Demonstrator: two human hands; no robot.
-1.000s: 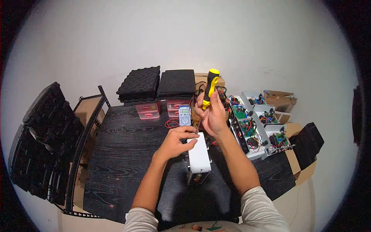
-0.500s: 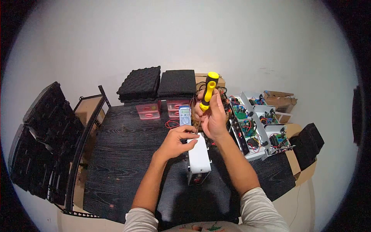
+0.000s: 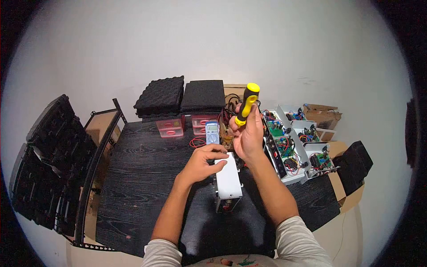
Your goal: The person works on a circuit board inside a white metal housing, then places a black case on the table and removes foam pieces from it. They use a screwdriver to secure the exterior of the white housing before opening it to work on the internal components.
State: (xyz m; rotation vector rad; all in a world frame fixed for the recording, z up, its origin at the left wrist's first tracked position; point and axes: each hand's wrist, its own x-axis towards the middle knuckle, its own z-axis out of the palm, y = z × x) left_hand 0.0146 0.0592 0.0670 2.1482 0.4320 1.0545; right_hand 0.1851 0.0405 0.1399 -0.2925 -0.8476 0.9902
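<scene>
A narrow white metal case [image 3: 228,180] stands on the dark table, its near end dark with small fittings and a screw hole at the top edge. My left hand [image 3: 202,164] grips the far left part of the case, thumb and fingers over its top. In my right hand [image 3: 249,135], raised above the far end, is a screwdriver [image 3: 247,104] with a yellow and black handle. The handle points up and leans right. Its shaft comes down toward the far end of the case, where the tip is hard to make out.
Behind the case lie a blue multimeter [image 3: 212,132] with a red lead and a tangle of cables. Black foam sheets [image 3: 203,95] rest on red-fronted drawers [image 3: 171,127]. Opened white cases [image 3: 307,153] with circuit boards stand right, beside a cardboard box [image 3: 351,196]. Black tool cases [image 3: 53,155] are left.
My right hand and the screwdriver have shifted slightly up and right, and the handle leans more to the right. My left hand stays on the case.
</scene>
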